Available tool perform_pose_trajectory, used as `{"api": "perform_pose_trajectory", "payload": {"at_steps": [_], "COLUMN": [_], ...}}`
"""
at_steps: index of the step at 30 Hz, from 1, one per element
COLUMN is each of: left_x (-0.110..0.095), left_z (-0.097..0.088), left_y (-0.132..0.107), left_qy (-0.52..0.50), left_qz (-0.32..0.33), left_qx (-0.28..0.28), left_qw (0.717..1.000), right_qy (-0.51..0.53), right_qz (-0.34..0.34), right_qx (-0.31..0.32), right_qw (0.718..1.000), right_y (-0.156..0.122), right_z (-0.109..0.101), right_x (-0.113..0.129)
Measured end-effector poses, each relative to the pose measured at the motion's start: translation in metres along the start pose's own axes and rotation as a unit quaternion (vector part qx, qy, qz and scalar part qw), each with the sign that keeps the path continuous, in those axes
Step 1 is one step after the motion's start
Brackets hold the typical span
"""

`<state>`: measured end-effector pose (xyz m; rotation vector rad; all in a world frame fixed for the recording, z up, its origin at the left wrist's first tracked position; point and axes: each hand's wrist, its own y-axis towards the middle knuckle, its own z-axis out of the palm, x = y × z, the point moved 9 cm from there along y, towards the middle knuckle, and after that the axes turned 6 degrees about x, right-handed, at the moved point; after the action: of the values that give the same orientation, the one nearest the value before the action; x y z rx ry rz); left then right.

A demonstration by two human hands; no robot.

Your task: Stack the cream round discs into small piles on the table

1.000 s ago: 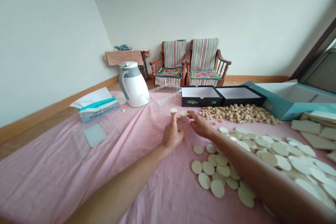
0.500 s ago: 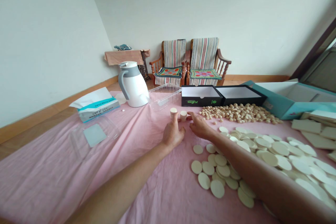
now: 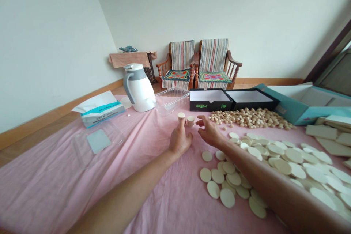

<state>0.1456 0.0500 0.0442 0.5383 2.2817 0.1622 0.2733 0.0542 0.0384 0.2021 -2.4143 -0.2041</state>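
Observation:
A small pale round wooden piece or stack stands at the fingers of my left hand. The thumb lies in front of it and a fingertip shows on its far right side, so the hand seems closed on it; its lower part is hidden. Just to the right stands a second pale round wooden piece, slightly wider at the top. My right hand hovers beside this one, fingers apart and holding nothing. Several flat wooden discs lie under and around my right forearm.
Wooden balls are heaped before two black boxes. A blue box and square wooden boards lie at the right. A white jug, tissue pack and clear plastic tray occupy the left.
My right hand has drawn slightly away from the right-hand wooden piece, and its fingers have spread. That piece now looks narrower towards its base. My left hand has stayed put.

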Motion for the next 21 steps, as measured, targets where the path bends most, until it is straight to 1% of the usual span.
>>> {"api": "perform_pose_trajectory", "payload": {"at_steps": [3, 10, 16, 21], "left_x": [-0.0014, -0.0012, 0.0020, 0.0031], "left_z": [0.0000, 0.0002, 0.0010, 0.0029], "left_y": [-0.0017, -0.0022, -0.0018, -0.0008], "left_qy": [-0.018, -0.029, -0.015, -0.011], "left_qz": [0.012, 0.012, -0.009, -0.006], "left_qx": [-0.006, -0.005, -0.001, 0.009], "left_qw": [1.000, 0.999, 1.000, 1.000], "right_qy": [0.022, 0.025, 0.011, 0.009], "right_qz": [-0.016, -0.019, 0.000, 0.012], "right_qx": [-0.010, 0.014, 0.004, 0.029], "right_qw": [1.000, 0.999, 1.000, 0.999], "right_y": [0.0004, 0.0016, 0.0014, 0.0011], "right_z": [-0.0025, 0.0033, 0.0012, 0.0061], "right_x": [0.0029, 0.0025, -0.0020, -0.0040]}}
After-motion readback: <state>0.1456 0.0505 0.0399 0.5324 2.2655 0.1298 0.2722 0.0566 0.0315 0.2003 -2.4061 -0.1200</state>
